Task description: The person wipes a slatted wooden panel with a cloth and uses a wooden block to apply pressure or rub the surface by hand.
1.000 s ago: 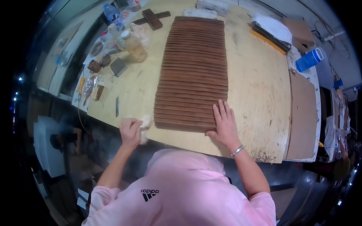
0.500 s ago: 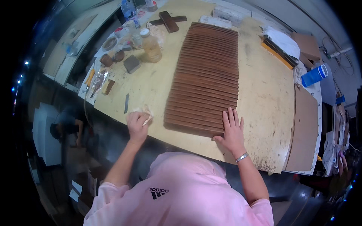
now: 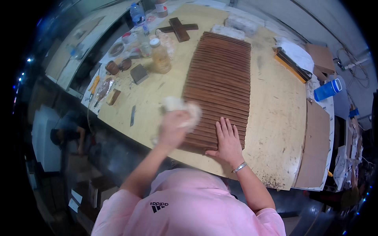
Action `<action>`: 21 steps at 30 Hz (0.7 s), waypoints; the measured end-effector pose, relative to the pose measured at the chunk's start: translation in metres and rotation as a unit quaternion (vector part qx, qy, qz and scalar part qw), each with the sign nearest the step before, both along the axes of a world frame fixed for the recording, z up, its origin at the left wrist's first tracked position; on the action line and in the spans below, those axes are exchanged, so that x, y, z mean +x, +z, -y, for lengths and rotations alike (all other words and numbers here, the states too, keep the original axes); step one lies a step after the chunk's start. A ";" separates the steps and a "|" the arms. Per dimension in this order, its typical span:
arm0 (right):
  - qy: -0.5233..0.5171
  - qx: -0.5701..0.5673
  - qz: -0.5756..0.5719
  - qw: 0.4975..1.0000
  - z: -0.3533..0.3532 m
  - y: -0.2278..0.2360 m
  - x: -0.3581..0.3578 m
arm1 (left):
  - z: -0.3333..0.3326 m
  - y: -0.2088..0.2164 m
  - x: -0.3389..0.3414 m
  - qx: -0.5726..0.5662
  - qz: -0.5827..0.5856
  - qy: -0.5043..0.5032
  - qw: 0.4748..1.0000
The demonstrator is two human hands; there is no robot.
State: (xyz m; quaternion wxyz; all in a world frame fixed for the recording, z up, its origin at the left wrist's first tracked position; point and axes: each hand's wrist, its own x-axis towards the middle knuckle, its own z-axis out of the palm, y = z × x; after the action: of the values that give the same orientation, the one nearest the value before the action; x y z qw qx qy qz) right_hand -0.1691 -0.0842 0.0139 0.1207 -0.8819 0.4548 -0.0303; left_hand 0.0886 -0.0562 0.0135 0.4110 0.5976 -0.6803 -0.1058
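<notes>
A dark brown ribbed wooden panel (image 3: 220, 78) lies flat on the worktable, its ridges running crosswise. My left hand (image 3: 174, 126), smeared by motion, is closed around a whitish rag (image 3: 192, 113) at the panel's near left edge. Whether the rag presses on the wood or hovers just over it, I cannot tell. Resting flat on the panel's near right part, my right hand (image 3: 229, 142) has its fingers stretched forward and holds nothing. The thumb points left, near the panel's front edge.
Left of the panel are a jar of yellowish liquid (image 3: 160, 59), a grey block (image 3: 138, 74), a small metal strip (image 3: 132, 115) and two crossed dark boards (image 3: 179, 29). At right are a blue bottle (image 3: 328, 89) and a cardboard sheet (image 3: 313, 145). Another person (image 3: 71, 131) is at far left.
My left hand has swung right with the rag, from the table's front edge to the panel. My right hand has shifted left and lies further onto the wood.
</notes>
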 end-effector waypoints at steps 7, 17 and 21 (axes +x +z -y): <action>-0.022 0.024 0.023 0.999 -0.002 0.014 0.007 | 0.024 -0.012 -0.032 0.015 0.125 -0.219 0.968; -0.015 0.002 0.039 0.999 -0.004 0.012 -0.001 | 0.023 -0.007 -0.003 0.013 0.081 -0.286 0.955; -0.078 0.017 0.141 0.987 0.011 0.012 -0.006 | 0.043 -0.017 0.004 0.090 -0.028 -0.264 0.960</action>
State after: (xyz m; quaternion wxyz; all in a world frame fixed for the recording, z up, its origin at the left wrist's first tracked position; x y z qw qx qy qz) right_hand -0.1755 -0.0953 0.0260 0.1958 -0.8286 0.5007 -0.1564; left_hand 0.0929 -0.0994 -0.0033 0.3317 0.4282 -0.7896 -0.2882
